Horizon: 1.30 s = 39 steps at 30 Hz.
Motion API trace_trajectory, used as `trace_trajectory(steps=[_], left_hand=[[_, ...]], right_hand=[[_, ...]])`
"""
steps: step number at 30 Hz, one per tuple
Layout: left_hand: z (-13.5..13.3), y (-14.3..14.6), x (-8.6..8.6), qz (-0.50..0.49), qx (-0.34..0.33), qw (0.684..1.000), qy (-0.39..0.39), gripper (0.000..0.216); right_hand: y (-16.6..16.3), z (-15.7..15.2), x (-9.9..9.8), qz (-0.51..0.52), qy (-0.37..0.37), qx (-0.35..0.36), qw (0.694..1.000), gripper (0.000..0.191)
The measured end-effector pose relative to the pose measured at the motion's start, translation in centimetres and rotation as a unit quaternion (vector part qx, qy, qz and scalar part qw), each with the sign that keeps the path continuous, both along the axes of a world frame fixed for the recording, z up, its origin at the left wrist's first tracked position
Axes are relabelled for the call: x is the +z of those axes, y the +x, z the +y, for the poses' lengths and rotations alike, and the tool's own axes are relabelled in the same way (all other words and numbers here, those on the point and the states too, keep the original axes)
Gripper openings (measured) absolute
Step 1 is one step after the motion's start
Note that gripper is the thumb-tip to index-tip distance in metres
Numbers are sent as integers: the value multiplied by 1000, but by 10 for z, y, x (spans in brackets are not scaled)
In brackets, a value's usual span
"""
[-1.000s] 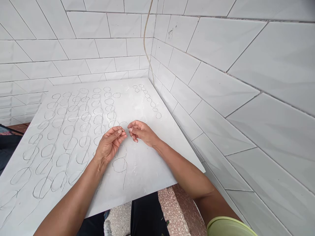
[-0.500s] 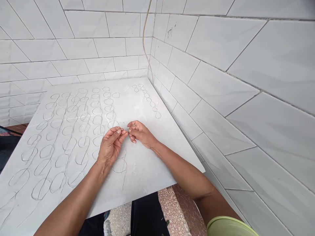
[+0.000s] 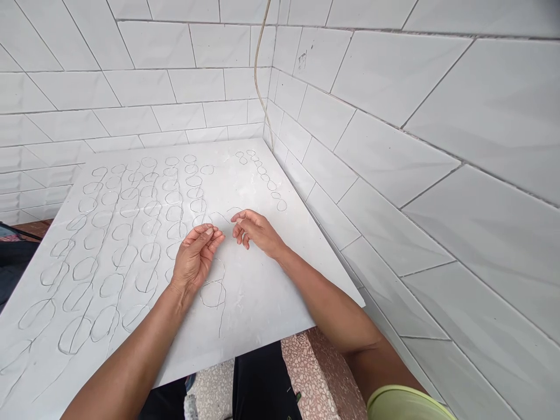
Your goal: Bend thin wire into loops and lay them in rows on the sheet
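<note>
A white stone slab [image 3: 262, 303] lies in a tiled corner, with several rows of thin wire loops [image 3: 150, 252] spread across it. My left hand [image 3: 195, 256] rests above the middle, fingertips drawn together near a wire loop [image 3: 216, 270]. I cannot tell whether those fingers pinch the fine wire. My right hand [image 3: 256, 230] sits to the right with its fingers loosely apart and nothing in them, close to a wavy strand of wire [image 3: 225, 218]. Another loop with a trailing tail [image 3: 213, 294] lies below my left hand.
White glazed wall tiles [image 3: 385, 192] rise behind and to the right of the slab. A pale cord [image 3: 261, 81] hangs down the corner. A green plastic rim [image 3: 405, 405] shows at bottom right, above a speckled terrazzo floor [image 3: 306, 373] and my dark trousers [image 3: 262, 385].
My right hand has moved away to the right and up from my left hand, its fingers parting. A wavy wire strand now shows between the hands.
</note>
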State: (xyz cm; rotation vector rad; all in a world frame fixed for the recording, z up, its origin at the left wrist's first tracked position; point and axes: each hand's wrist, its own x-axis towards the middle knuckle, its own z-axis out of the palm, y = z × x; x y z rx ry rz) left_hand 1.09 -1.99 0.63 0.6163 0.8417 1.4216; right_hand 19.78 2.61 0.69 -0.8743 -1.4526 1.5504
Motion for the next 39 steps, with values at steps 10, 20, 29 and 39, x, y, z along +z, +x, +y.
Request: trace_trajectory(steps=[10,20,29,39], left_hand=[[3,-9,-2,37,-21,999,13,23],[2,-5,1,-69,19,997,-4,10],[1,-3,-1,14,-3,1000,-8,16],[-5,-2,0,140,-51,988,34,32]], right_hand=[[-4,-6,-8,-110,138,-73,982,28],[-21,-10,-16,20,-94,-14,995,26],[-18,-5,-20,68,-77,-45,994,26],[-20,-9,-18,15,-41,-77,996,28]])
